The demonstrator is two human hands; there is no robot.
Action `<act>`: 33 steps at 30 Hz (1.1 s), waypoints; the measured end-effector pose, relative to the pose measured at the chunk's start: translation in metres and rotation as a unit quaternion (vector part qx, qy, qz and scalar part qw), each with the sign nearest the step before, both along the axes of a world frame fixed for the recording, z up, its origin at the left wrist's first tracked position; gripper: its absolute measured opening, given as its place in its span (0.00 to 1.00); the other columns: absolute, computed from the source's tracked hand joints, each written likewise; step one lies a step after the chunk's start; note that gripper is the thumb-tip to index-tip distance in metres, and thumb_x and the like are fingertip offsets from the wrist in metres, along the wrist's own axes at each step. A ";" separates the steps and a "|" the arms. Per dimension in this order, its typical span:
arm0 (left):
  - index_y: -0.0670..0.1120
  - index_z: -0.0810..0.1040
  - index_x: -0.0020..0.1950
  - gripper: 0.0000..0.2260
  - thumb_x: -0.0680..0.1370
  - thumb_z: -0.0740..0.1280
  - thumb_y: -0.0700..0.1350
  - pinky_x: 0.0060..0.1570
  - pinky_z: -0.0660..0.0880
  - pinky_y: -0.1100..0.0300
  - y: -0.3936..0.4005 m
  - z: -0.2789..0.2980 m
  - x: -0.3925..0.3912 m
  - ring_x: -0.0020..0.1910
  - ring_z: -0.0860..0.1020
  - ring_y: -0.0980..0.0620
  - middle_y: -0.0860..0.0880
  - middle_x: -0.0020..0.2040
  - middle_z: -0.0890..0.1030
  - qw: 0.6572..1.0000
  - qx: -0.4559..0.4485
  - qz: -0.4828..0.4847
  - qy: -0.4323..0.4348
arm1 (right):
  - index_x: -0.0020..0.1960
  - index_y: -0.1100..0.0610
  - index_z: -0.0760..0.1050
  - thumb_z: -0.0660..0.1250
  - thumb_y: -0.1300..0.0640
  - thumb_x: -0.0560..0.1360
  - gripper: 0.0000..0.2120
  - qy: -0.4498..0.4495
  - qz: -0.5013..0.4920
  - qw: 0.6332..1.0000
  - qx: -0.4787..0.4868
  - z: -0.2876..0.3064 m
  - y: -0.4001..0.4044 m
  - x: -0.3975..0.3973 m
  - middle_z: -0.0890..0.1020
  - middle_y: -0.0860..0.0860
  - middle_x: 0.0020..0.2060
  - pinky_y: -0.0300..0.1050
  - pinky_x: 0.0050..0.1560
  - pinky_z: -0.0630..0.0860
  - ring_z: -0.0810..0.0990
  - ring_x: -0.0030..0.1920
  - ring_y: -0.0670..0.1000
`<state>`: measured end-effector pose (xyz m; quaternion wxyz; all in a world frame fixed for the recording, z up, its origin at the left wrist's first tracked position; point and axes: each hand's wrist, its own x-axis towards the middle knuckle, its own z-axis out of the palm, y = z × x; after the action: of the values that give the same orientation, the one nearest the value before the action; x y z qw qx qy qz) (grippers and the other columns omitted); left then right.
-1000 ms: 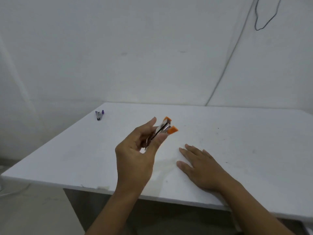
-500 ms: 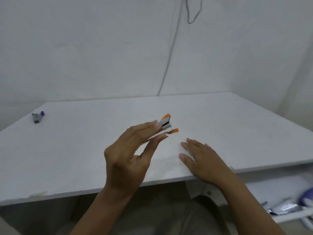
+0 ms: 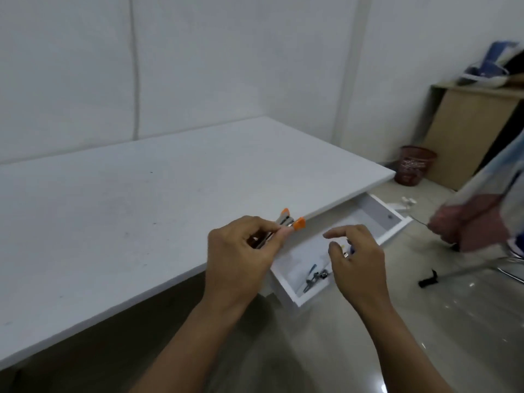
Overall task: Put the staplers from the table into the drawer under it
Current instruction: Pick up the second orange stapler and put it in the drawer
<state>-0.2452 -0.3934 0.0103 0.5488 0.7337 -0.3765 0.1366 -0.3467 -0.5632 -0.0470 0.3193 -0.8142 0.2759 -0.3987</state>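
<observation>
Left hand [image 3: 241, 256]: fingers and thumb pinched on the orange-tipped stapler [image 3: 285, 226], held in the air above the near edge of the table [image 3: 141, 208], just left of the drawer. Right hand [image 3: 355, 258]: fingers loosely curled and apart, holding nothing, hovering over the middle of the drawer [image 3: 337, 251]; half a second ago it lay flat on the tabletop. Change noted: the view has swung to the right and the drawer, earlier only partly seen at the frame edge, now lies pulled out in full below both hands, so the stapler has travelled from over the tabletop to the drawer's left rim. Judged meaning: carry nearly complete, release into the drawer is the step in hand. Drawer contents: small metal items [image 3: 314, 277] near its front wall, probably staplers already stowed; too blurred to confirm. Beyond the drawer, to its right: another person's hand [image 3: 450, 225], a dark wastebasket [image 3: 416, 165], a brown cabinet [image 3: 473, 134].
</observation>
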 end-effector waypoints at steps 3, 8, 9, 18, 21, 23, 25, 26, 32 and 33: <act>0.50 0.88 0.43 0.09 0.72 0.76 0.55 0.39 0.80 0.62 -0.037 -0.015 -0.011 0.37 0.83 0.58 0.57 0.36 0.85 0.995 0.071 -0.035 0.056 | 0.47 0.51 0.82 0.68 0.67 0.75 0.11 0.050 -0.016 0.999 0.015 -0.017 -0.016 -0.014 0.82 0.46 0.45 0.37 0.52 0.74 0.78 0.47 0.45; 0.48 0.85 0.42 0.13 0.76 0.71 0.57 0.36 0.79 0.59 -0.080 -0.052 -0.010 0.32 0.79 0.56 0.52 0.35 0.83 0.967 0.255 0.003 -0.028 | 0.47 0.52 0.83 0.70 0.65 0.76 0.09 0.091 -0.003 0.996 -0.025 -0.028 -0.027 -0.016 0.82 0.46 0.45 0.42 0.51 0.75 0.79 0.49 0.49; 0.47 0.84 0.43 0.14 0.77 0.70 0.57 0.37 0.80 0.58 -0.084 -0.058 -0.008 0.33 0.79 0.55 0.51 0.36 0.83 0.957 0.286 0.009 -0.039 | 0.47 0.52 0.82 0.70 0.64 0.76 0.08 0.097 -0.003 0.995 -0.027 -0.029 -0.027 -0.016 0.82 0.46 0.45 0.41 0.52 0.75 0.78 0.49 0.48; 0.45 0.81 0.43 0.09 0.78 0.68 0.49 0.38 0.76 0.58 -0.089 -0.070 0.004 0.36 0.79 0.46 0.44 0.40 0.82 0.898 0.434 0.049 -0.048 | 0.47 0.53 0.83 0.71 0.62 0.76 0.06 0.116 0.003 0.993 -0.031 -0.036 -0.029 -0.013 0.84 0.48 0.45 0.38 0.53 0.68 0.76 0.50 0.47; 0.45 0.77 0.41 0.10 0.78 0.68 0.50 0.39 0.74 0.57 -0.088 -0.067 0.003 0.36 0.77 0.46 0.44 0.40 0.82 0.879 0.468 0.046 -0.073 | 0.46 0.52 0.83 0.71 0.62 0.76 0.06 0.120 0.001 0.992 -0.039 -0.037 -0.028 -0.010 0.84 0.47 0.44 0.44 0.56 0.74 0.77 0.50 0.48; 0.44 0.79 0.42 0.10 0.78 0.68 0.50 0.43 0.77 0.56 -0.088 -0.064 0.002 0.39 0.80 0.46 0.45 0.40 0.82 0.868 0.489 0.035 -0.074 | 0.46 0.51 0.83 0.72 0.61 0.75 0.06 0.123 0.000 0.991 -0.042 -0.036 -0.026 -0.009 0.83 0.44 0.43 0.51 0.59 0.77 0.78 0.49 0.48; 0.45 0.82 0.42 0.11 0.78 0.68 0.51 0.45 0.79 0.54 -0.085 -0.061 0.003 0.40 0.81 0.45 0.45 0.40 0.82 0.868 0.494 0.015 -0.055 | 0.45 0.51 0.83 0.72 0.62 0.74 0.06 0.125 0.000 0.991 -0.047 -0.034 -0.024 -0.008 0.80 0.42 0.41 0.56 0.60 0.78 0.78 0.47 0.48; 0.45 0.83 0.42 0.11 0.78 0.68 0.50 0.44 0.79 0.55 -0.082 -0.059 0.004 0.39 0.81 0.46 0.45 0.39 0.83 0.871 0.490 0.003 -0.040 | 0.45 0.50 0.83 0.73 0.62 0.74 0.06 0.125 0.000 0.991 -0.049 -0.033 -0.022 -0.007 0.80 0.42 0.41 0.58 0.60 0.78 0.78 0.46 0.48; 0.50 0.85 0.49 0.09 0.79 0.67 0.51 0.45 0.80 0.61 -0.041 -0.028 -0.008 0.42 0.82 0.56 0.54 0.45 0.85 0.926 0.371 -0.060 -0.022 | 0.46 0.51 0.82 0.71 0.64 0.75 0.08 0.078 -0.016 0.997 -0.005 -0.026 -0.007 -0.002 0.82 0.45 0.44 0.60 0.60 0.79 0.79 0.49 0.49; 0.51 0.85 0.49 0.08 0.78 0.68 0.52 0.45 0.79 0.66 -0.028 -0.016 -0.010 0.41 0.82 0.58 0.56 0.45 0.85 0.942 0.326 -0.073 -0.024 | 0.47 0.52 0.82 0.70 0.64 0.76 0.07 0.056 -0.009 0.998 -0.001 -0.021 -0.003 0.000 0.82 0.46 0.46 0.57 0.57 0.81 0.80 0.50 0.50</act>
<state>-0.2554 -0.4211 -0.0061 0.2791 0.8395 -0.4659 -0.0162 -0.3469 -0.5661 -0.0685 0.2986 -0.8334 0.3001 -0.3553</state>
